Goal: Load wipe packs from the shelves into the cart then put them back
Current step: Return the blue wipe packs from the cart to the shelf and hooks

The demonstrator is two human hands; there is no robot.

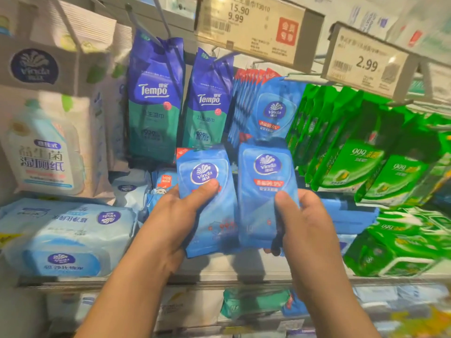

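I hold two blue Vinda wipe packs upright in front of the shelf. My left hand [178, 213] grips the left pack [207, 215], thumb across its front below the logo. My right hand [305, 223] grips the right pack [263, 208], thumb on its front, fingers behind. The two packs sit side by side, edges nearly touching. Just above them hangs a row of the same blue Vinda packs [271, 111] on a hook. No cart is in view.
Purple-green Tempo packs [156, 98] hang at upper left, green 999 packs [353, 147] at right. Large light-blue Vinda packs [70, 237] lie on the shelf [219, 276] at left. Price tags [253, 25] jut out overhead. More goods fill the lower shelf.
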